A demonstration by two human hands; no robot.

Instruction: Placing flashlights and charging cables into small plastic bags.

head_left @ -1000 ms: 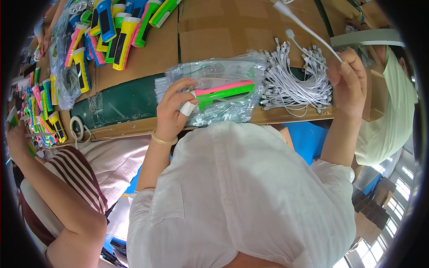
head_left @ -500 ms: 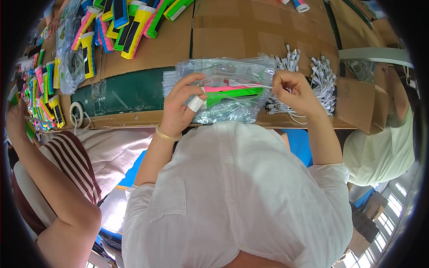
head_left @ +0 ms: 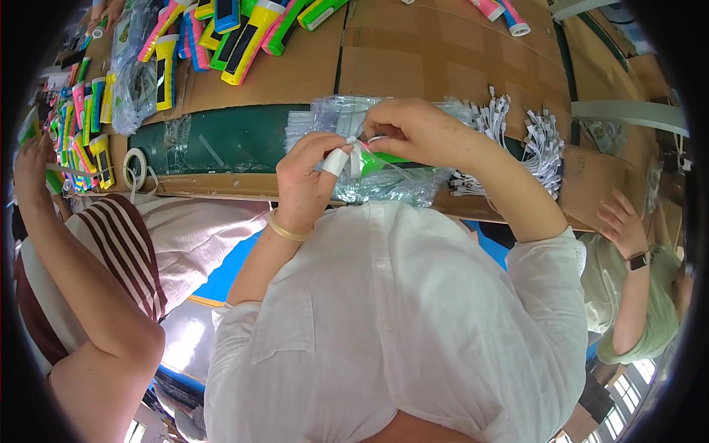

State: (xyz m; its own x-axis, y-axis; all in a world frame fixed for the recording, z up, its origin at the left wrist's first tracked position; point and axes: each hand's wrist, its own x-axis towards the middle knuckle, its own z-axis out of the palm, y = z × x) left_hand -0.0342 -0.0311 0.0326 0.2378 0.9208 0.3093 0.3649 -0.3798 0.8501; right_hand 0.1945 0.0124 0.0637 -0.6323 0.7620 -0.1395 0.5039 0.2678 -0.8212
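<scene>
In front of my chest a green and pink flashlight [head_left: 371,164] with a white head lies inside a clear plastic bag [head_left: 417,184]. My left hand [head_left: 306,177], with white tape round a finger, is closed on the bag and flashlight at the head end. Close by, my right hand [head_left: 419,133] is bent over the flashlight, its fingertips pinching a white cable [head_left: 377,138] by the bag's mouth. Most of the cable is hidden under that hand. More clear bags [head_left: 336,111] lie stacked beneath.
Bundles of white cables [head_left: 543,151] lie to the right, near a cardboard box [head_left: 602,184]. Colourful flashlights [head_left: 251,44] are piled at far left. A tape roll [head_left: 135,168] sits by the left edge. Co-workers' arms [head_left: 103,288] show on both sides.
My right hand has moved left with the cable, from beyond the flashlight's far end to its head beside my left hand. A co-worker's hand has appeared by the box at right.
</scene>
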